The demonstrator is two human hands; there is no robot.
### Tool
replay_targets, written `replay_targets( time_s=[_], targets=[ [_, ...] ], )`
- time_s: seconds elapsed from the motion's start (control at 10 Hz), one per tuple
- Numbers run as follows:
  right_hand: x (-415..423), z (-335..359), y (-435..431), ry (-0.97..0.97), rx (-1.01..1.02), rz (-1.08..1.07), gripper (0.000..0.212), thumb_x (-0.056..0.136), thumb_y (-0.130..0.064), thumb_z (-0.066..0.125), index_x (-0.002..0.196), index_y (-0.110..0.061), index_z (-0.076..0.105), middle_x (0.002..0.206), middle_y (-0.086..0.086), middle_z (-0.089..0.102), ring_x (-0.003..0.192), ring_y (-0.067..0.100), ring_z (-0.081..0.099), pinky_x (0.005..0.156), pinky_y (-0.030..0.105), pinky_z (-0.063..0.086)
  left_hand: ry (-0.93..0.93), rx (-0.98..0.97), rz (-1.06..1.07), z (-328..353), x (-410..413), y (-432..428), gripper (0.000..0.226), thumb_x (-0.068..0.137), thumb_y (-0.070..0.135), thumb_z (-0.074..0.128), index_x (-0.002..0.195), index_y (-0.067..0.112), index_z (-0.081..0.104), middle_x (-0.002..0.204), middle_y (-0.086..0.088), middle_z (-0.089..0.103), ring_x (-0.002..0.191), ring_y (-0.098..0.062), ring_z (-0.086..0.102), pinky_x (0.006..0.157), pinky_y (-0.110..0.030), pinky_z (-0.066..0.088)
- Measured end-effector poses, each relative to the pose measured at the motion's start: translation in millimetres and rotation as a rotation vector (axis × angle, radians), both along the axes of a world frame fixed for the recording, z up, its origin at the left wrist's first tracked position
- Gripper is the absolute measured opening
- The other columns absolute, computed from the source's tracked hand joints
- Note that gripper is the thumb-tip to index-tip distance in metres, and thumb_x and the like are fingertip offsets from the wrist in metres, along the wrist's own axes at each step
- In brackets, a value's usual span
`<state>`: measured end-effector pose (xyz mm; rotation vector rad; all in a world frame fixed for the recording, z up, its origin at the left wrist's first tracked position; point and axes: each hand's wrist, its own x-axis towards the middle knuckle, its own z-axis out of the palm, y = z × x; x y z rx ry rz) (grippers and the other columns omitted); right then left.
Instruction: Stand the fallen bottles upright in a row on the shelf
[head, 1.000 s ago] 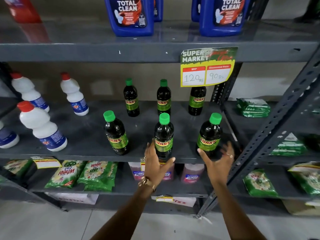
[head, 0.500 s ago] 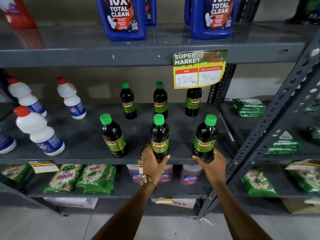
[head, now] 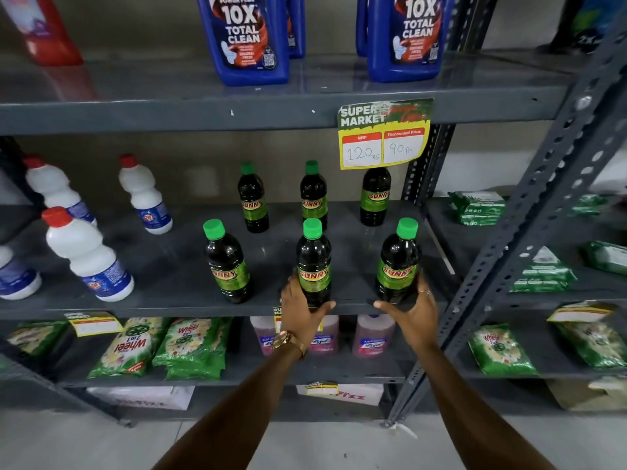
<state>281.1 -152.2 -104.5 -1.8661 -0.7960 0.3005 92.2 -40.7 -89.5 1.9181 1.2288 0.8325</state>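
On the middle shelf (head: 169,300), three Sunny bottles (head: 314,262) stand in a front row, three more (head: 252,198) behind. Bleach bottles (head: 88,256) stand left; detergent packets (head: 129,347) lie on the shelf below.

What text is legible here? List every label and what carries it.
"SUNNY": dark green-capped bottles
"10X TOTAL CLEAN": blue jugs
"SUPER MARKET", "MRP 120", "90": yellow-green price sign
"Wheel": green pouches
"Fizz": white box
White red-capped bottles' labels: too blurred.
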Motion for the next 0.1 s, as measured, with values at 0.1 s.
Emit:
replay_targets(
  time_s=[0.1],
  targets=[
    [-10.7, 14.0, -15.2, 0.025, 0.256, -0.162, 0.105, 0.065, -0.054, 0.081, 0.151, -0.017, 0.032, 0.151, 0.006, 0.041, 0.137, 0.019, 0.041, 0.112, 0.037, 0.035, -0.100, 0.033, 0.027, 4.1, -10.5, -10.6, 0.122, 0.064, 0.046, 0.080, 0.148, 0.012, -0.002, 0.155, -0.018, 0.016, 0.143, -0.032, 0.014, 0.116, -0.045, 0.018]
  ],
)
